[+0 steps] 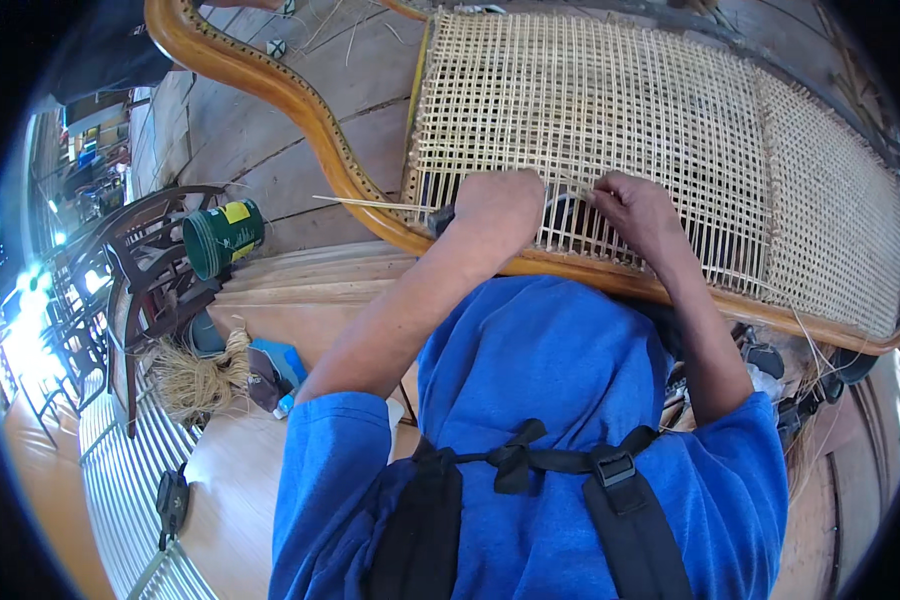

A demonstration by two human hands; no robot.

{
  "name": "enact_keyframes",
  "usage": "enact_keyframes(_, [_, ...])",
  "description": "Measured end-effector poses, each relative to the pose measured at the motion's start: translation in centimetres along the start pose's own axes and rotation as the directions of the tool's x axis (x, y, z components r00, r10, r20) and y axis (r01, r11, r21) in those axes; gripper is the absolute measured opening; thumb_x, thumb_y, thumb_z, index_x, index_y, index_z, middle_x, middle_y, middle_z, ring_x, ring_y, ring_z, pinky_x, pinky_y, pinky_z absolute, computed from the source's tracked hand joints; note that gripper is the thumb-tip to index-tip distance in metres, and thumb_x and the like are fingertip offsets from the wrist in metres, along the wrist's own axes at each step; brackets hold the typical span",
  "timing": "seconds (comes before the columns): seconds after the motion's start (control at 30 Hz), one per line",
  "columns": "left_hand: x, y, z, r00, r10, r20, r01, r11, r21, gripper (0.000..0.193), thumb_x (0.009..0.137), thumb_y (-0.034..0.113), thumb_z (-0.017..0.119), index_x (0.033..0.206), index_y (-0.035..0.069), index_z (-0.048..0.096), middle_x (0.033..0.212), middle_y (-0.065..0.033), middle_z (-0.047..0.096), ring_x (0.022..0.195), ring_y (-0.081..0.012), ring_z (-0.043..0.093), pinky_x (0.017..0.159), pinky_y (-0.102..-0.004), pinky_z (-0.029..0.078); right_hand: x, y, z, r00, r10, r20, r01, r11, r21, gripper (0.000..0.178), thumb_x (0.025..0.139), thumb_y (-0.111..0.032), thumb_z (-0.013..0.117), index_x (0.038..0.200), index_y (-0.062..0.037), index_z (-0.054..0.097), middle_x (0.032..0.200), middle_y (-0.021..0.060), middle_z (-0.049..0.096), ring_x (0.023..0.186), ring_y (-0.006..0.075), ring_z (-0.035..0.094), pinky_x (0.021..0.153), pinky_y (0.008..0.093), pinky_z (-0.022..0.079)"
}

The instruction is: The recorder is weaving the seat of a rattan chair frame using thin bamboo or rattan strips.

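Note:
A woven cane panel [590,90] stretches across a curved, varnished wooden frame [320,130], with open gaps along its near side. Over that near part, my left hand [500,205] is closed round a tool with a dark handle [441,219]. A thin metal part comes out on the other side of the fist, pointing toward my right hand. My right hand [642,212] pinches at the weave a little farther right; what lies between its fingertips is too small to make out. Loose cane strands [355,203] stick out past the frame's left edge.
At the left, a green bucket [220,238] lies tipped against dark wooden chair frames [135,260]. Below it is a bundle of raw cane fibre [202,380]. A black pouch [172,505] rests at the lower left. Long cane ends [815,350] hang off the right side.

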State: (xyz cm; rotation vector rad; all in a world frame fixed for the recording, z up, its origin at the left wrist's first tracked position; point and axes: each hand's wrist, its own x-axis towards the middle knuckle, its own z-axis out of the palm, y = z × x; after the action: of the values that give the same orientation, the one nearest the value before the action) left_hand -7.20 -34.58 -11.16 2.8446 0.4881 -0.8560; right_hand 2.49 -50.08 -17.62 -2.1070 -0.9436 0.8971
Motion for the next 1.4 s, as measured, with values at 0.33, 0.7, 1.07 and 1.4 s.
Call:
enact_keyframes(0.33, [-0.1,-0.1,0.7,0.989,-0.011,0.144,0.018,0.999,-0.046,0.034,0.085,0.038,0.056,0.086,0.005,0.066,0.080,-0.0144,0.068,0.076,-0.0298,0.067,0.066,-0.0413,0.053,0.1,0.0,0.2,0.998,0.039,0.050,-0.041,0.998,0.042,0.020,0.080,-0.021,0.060,0.080,-0.0013,0.061,0.071,0.0176,0.060,0.065,0.0303,0.060,0.062,0.0389,0.047])
enact_keyframes(0.7, [-0.6,-0.5,2.1,0.993,-0.116,0.031,0.119,0.986,-0.118,0.048,0.081,0.051,0.057,0.074,0.004,0.065,0.067,-0.0167,0.064,0.066,-0.0329,0.065,0.059,-0.0439,0.051,0.3,-0.2,-0.2,0.993,0.007,0.114,-0.012,0.999,0.041,0.016,0.076,-0.015,0.056,0.079,0.0000,0.060,0.071,0.0194,0.060,0.067,0.0320,0.061,0.063,0.0395,0.047])
enact_keyframes(1.07, [-1.0,-0.4,1.0,0.996,-0.021,0.085,0.018,0.999,0.035,0.025,0.086,0.025,0.050,0.079,0.004,0.062,0.073,-0.0162,0.065,0.070,-0.0335,0.065,0.062,-0.0454,0.051,0.3,-0.9,0.5,0.996,-0.021,0.086,0.021,1.000,0.001,0.020,0.082,-0.022,0.060,0.078,-0.0022,0.061,0.069,0.0180,0.060,0.066,0.0328,0.060,0.063,0.0411,0.048])
enact_keyframes(1.4, [-1.0,-1.7,2.0,0.993,-0.091,0.069,0.097,0.992,-0.085,0.050,0.085,0.054,0.051,0.082,0.005,0.062,0.071,-0.0170,0.064,0.069,-0.0355,0.064,0.061,-0.0471,0.050,1.1,-0.4,0.2,0.980,0.002,0.198,0.000,1.000,-0.012,0.017,0.078,-0.019,0.058,0.078,-0.0022,0.061,0.079,0.0200,0.061,0.077,0.0362,0.060,0.072,0.0454,0.048])
